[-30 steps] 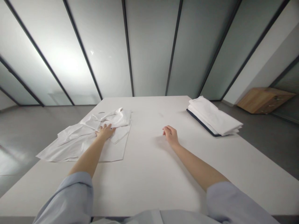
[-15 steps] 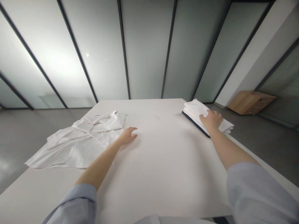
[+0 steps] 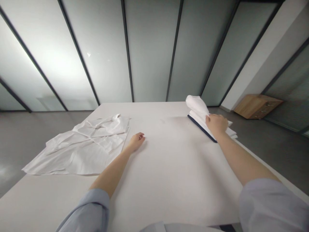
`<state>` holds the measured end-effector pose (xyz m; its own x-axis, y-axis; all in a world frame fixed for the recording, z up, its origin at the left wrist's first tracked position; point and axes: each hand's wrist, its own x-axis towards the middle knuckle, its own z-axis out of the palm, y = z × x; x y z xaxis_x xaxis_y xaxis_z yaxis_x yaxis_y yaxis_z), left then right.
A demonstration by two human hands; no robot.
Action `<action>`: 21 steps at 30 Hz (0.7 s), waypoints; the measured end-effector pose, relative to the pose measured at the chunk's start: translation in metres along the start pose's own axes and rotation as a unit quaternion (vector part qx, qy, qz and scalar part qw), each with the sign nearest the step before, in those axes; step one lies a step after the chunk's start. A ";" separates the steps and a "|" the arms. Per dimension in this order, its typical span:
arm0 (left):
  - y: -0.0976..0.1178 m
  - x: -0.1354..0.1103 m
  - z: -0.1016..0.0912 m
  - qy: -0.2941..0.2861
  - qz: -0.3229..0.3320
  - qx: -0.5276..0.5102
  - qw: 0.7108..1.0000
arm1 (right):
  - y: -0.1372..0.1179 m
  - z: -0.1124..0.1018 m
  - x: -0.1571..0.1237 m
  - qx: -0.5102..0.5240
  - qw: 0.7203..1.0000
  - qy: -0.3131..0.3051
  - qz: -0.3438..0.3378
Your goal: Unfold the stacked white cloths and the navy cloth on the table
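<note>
My right hand is closed on the top folded white garment of a stack at the table's right edge. That garment's far end is lifted and bulges above the layers beneath. Below lie more folded white layers with a dark navy layer at the bottom. My left hand hovers low over the table, loosely curled with a gap between thumb and fingers, holding nothing. Just left of it, a white garment lies spread and wrinkled.
The white table stretches away in front of me. Behind it stands a frosted glass wall with dark frames. A wooden cabinet stands on the grey floor at the far right.
My right hand has closed on the top folded garment, and its far end has risen off the stack. My left hand has moved slightly right, its fingers more curled.
</note>
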<state>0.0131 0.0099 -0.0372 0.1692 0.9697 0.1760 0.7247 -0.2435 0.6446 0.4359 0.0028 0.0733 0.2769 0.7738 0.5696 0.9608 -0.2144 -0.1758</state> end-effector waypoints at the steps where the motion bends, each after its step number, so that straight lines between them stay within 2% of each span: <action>1: 0.000 -0.002 0.001 0.005 0.010 -0.003 1.000 | -0.019 -0.002 -0.007 0.014 0.999 -0.037 -0.026; 3: 0.001 -0.007 0.003 0.028 0.036 -0.003 0.999 | -0.057 -0.001 -0.028 0.086 0.979 -0.140 -0.124; 4: 0.001 -0.010 0.002 0.047 0.053 0.002 0.998 | -0.075 0.002 -0.040 0.111 0.965 -0.171 -0.165; 7: 0.006 -0.019 -0.002 0.100 0.113 0.035 0.988 | -0.117 0.024 -0.076 0.196 0.922 -0.196 -0.270; 9: 0.012 -0.024 -0.006 0.094 0.154 0.067 0.981 | -0.134 0.044 -0.094 0.223 0.912 -0.194 -0.283; 13: 0.027 -0.031 -0.007 -0.006 0.189 0.127 0.974 | -0.150 0.079 -0.118 0.220 0.912 -0.233 -0.256; 15: 0.031 -0.033 -0.004 -0.040 0.179 0.145 0.972 | -0.152 0.089 -0.125 0.205 0.909 -0.240 -0.273; 17: 0.035 -0.034 0.001 -0.048 0.151 0.148 0.976 | -0.150 0.093 -0.128 0.212 0.904 -0.235 -0.287; 21: 0.043 -0.034 0.019 -0.017 0.009 0.098 0.995 | -0.142 0.096 -0.126 0.293 0.896 -0.220 -0.251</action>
<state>0.0508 -0.0337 -0.0295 0.2041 0.9659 0.1591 0.8365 -0.2565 0.4842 0.2634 -0.0071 -0.0508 -0.3446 0.8730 0.3451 0.7552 0.4762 -0.4505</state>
